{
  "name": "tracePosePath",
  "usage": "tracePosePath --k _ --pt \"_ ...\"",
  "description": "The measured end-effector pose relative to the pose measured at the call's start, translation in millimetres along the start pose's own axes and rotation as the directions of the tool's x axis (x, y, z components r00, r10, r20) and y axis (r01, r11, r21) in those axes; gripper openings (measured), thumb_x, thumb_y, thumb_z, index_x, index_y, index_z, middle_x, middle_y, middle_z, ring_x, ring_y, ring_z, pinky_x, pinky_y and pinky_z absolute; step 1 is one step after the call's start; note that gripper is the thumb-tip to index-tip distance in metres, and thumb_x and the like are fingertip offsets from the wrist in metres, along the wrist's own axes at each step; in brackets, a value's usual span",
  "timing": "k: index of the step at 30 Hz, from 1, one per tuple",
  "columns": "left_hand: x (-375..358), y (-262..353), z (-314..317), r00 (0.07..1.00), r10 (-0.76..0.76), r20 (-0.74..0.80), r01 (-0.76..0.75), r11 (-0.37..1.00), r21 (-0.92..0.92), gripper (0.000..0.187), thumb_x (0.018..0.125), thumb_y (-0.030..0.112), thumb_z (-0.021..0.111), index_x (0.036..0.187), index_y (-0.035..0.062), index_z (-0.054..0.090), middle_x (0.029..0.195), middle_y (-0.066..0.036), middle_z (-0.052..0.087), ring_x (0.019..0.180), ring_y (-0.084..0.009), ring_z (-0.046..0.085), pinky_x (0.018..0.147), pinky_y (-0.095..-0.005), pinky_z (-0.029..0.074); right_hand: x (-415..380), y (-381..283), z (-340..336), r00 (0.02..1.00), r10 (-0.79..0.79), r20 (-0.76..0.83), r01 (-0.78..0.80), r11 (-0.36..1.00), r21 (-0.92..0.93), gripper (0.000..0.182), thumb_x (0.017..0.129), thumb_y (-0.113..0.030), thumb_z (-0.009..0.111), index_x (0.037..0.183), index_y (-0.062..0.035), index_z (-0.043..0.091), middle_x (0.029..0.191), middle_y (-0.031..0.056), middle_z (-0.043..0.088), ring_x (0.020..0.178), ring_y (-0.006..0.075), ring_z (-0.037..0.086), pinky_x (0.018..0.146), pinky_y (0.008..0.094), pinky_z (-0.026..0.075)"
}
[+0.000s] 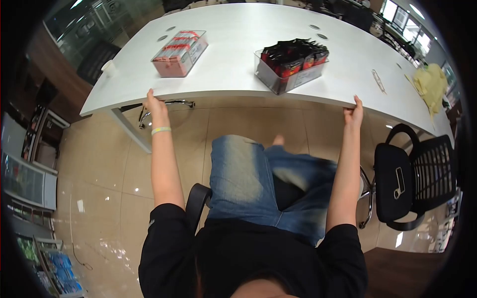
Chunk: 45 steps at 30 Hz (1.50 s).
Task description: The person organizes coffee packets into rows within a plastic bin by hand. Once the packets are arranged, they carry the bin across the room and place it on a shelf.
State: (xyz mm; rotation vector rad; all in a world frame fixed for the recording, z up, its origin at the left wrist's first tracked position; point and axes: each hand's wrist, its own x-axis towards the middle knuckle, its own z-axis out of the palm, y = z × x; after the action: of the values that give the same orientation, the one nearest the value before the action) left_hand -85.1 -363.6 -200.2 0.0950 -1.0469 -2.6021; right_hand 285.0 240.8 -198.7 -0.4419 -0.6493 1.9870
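Observation:
A long white table (pixel 228 59) spans the view in front of me. My left hand (pixel 155 105) grips its front edge, thumb on top and the other fingers curled underneath, mostly hidden. Farther right, my right hand (pixel 353 115) holds the same edge in the same way. Beyond my left hand stands a clear plastic box (pixel 185 63) filled with red and white packets (pixel 180 45). A second clear box (pixel 298 79), set at an angle between the hands, is heaped with black and red packets (pixel 295 54).
On the right of the table lie a small wire-like item (pixel 378 81) and a yellow cloth (pixel 430 87). A small white cup (pixel 108 68) stands at the left edge. To my right is a black mesh-backed chair (pixel 395 174) with an object on its seat. Tiled floor (pixel 99 174) lies below.

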Motion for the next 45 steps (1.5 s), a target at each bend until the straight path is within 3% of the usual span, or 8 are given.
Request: tracePosePath --k 21,24,27,36,37,38,40,45 --pt "-63 19 7 0.966 0.165 -0.199 -0.087 0.932 0.351 0.044 0.096 0.018 0.056 0.131 -0.0046 0.041 0.131 -0.019 0.050 0.118 -0.0283 0.052 0.101 -0.0391 0.043 -2 20 -30 0.936 -0.350 0.024 0.302 0.766 -0.567 0.056 0.085 -0.023 0.068 0.128 0.0077 0.050 0.125 0.0164 0.058 0.117 0.0307 0.053 0.108 0.0458 0.035" --pt "-111 16 59 0.854 0.477 -0.209 -0.227 0.702 0.675 0.084 0.089 0.029 0.068 0.147 -0.0023 0.016 0.147 -0.023 0.029 0.134 -0.0337 0.036 0.112 -0.0444 0.028 29 -14 -92 0.951 -0.207 0.228 0.307 0.699 -0.646 0.060 0.085 -0.025 0.069 0.131 0.0071 0.047 0.128 0.0165 0.056 0.120 0.0309 0.051 0.110 0.0466 0.030" --pt "-100 21 58 0.800 0.421 0.428 -0.486 0.037 0.873 0.127 0.071 0.044 0.083 0.150 0.0016 -0.008 0.155 -0.023 0.007 0.144 -0.0356 0.014 0.117 -0.0476 0.012 70 -62 -164 0.915 -0.047 0.401 0.341 0.622 -0.705 0.065 0.084 -0.028 0.070 0.133 0.0065 0.045 0.130 0.0165 0.055 0.123 0.0310 0.049 0.112 0.0474 0.026" --pt "-72 46 128 0.952 -0.109 0.286 -0.242 0.302 0.922 0.151 0.055 0.019 0.094 0.144 -0.0001 -0.027 0.152 -0.027 0.017 0.141 -0.0342 0.024 0.114 -0.0420 0.023 20 24 211 0.454 0.581 0.676 0.622 0.336 -0.707 0.079 0.082 -0.035 0.073 0.141 0.0046 0.038 0.137 0.0168 0.051 0.132 0.0314 0.042 0.118 0.0497 0.014" --pt "-73 43 126 0.956 -0.071 0.285 -0.253 0.298 0.920 0.147 0.058 0.018 0.093 0.145 -0.0006 -0.025 0.153 -0.028 0.016 0.142 -0.0345 0.024 0.115 -0.0419 0.022 38 25 192 0.347 0.717 0.605 0.545 0.372 -0.752 0.095 0.077 -0.047 0.076 0.146 0.0005 0.032 0.146 0.0154 0.042 0.140 0.0288 0.031 0.119 0.0491 -0.006" --pt "-73 40 124 0.958 -0.033 0.285 -0.263 0.297 0.918 0.144 0.060 0.016 0.092 0.146 -0.0012 -0.023 0.154 -0.028 0.014 0.142 -0.0348 0.023 0.115 -0.0419 0.021 55 29 170 0.244 0.700 0.671 0.554 0.467 -0.689 0.104 0.071 -0.039 0.083 0.149 0.0000 0.026 0.145 0.0129 0.043 0.134 0.0251 0.039 0.119 0.0476 0.011" --pt "-89 38 127 0.953 0.072 0.293 -0.301 0.290 0.909 0.122 0.074 0.018 0.083 0.149 -0.0036 -0.011 0.155 -0.029 0.008 0.143 -0.0372 0.018 0.116 -0.0429 0.017 27 34 198 0.494 0.821 0.287 -0.319 0.478 -0.818 0.128 0.052 -0.010 0.092 0.153 -0.0028 0.013 0.138 0.0075 0.048 0.120 0.0196 0.050 0.102 0.0341 0.041" --pt "-168 48 154 0.954 -0.007 0.299 -0.292 0.185 0.938 0.072 0.098 0.026 0.051 0.150 -0.0049 0.012 0.157 -0.026 0.005 0.146 -0.0407 0.006 0.117 -0.0452 0.011 -3 61 230 0.479 0.851 0.215 -0.372 0.418 -0.829 0.079 0.062 0.011 0.075 0.133 -0.0010 0.043 0.119 0.0073 0.059 0.106 0.0182 0.059 0.090 0.0334 0.051"
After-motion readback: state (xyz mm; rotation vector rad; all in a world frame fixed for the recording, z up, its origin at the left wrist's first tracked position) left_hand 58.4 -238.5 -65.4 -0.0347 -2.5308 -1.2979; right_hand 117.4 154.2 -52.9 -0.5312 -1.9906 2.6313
